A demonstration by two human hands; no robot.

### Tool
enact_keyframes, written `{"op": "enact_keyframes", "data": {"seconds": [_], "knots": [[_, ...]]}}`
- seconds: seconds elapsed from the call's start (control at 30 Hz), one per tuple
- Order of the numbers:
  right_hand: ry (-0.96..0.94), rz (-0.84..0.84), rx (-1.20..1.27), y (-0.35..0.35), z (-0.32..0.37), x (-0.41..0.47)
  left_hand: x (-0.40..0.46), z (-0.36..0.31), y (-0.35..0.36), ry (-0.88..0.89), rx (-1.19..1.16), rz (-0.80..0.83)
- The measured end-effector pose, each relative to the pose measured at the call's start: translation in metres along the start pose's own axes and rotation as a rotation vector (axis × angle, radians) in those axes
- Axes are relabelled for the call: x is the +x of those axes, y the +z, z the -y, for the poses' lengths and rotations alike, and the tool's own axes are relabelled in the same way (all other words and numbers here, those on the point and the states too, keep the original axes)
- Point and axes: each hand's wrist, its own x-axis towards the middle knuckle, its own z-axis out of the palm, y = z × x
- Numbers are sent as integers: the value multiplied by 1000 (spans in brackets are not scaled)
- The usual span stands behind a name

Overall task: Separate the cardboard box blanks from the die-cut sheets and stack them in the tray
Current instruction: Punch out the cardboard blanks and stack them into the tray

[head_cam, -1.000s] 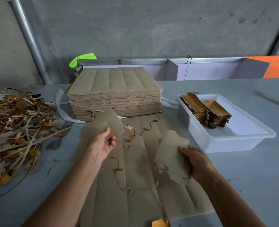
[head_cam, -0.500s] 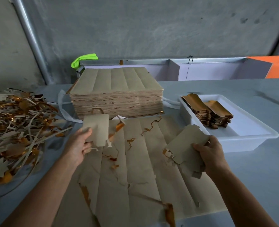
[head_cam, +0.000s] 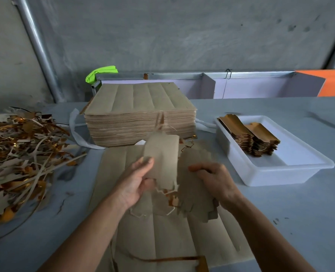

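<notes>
My left hand [head_cam: 137, 181] grips a brown cardboard box blank [head_cam: 162, 160] held upright, with thin waste strips dangling from its top. My right hand [head_cam: 215, 179] grips a second blank or small bundle of blanks [head_cam: 194, 195] just to its right; the two pieces nearly touch over the table's middle. Beneath both lies a die-cut sheet [head_cam: 162, 232] flat on the table, partly torn. A thick stack of die-cut sheets [head_cam: 139, 114] stands behind it. The white tray [head_cam: 292, 169] at the right holds two piles of gold-faced blanks [head_cam: 249, 136].
A heap of cardboard and gold waste strips [head_cam: 19, 158] covers the table's left side. A white strap [head_cam: 74, 134] lies by the stack. A metal frame with a green cloth [head_cam: 100, 72] and an orange panel [head_cam: 331, 83] runs along the back wall.
Both hands have come together toward the middle. The left hand's blank moved right and up, the right hand's piece moved left and lower.
</notes>
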Motion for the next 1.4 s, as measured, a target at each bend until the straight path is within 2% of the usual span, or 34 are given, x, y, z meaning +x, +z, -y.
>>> {"op": "enact_keyframes", "data": {"seconds": [0.13, 0.27, 0.43, 0.53, 0.7, 0.8, 0.87, 0.93, 1.07, 1.13, 1.27, 1.37, 1.4], "knots": [[-12, 40, 168, 8, 16, -6, 0, 18, 15, -64, 80, 11], [5, 39, 205, 2, 10, -5, -3, 15, 8, -14, 300, 33], [37, 106, -23, -19, -10, 1, 0, -4, -22, 43, 519, -135], [26, 83, -166, -30, -20, 6, 3, -9, -38, 73, 640, -287], [56, 32, -227, -40, -28, 12, 21, -9, -62, 50, 514, -705], [126, 26, -159, -49, -26, 14, 30, -17, -72, -12, 340, -858], [243, 65, -35, -59, -22, 13, 35, -24, -79, -79, 214, -921], [361, 168, 63, -66, -17, 11, 37, -27, -77, -118, 327, -868], [431, 286, 153, -61, -13, 11, 34, -23, -44, -165, 992, -466], [426, 297, 223, -52, -11, 11, 29, -21, -20, -56, 1243, -414], [363, 276, 397, -35, -10, 11, 20, -15, 14, 254, 1233, -502], [326, 240, 581, -30, -12, 10, 13, -3, 22, 541, 1383, -657], [324, 226, 635, -30, -13, 10, 12, -2, 22, 574, 1437, -697]]}}
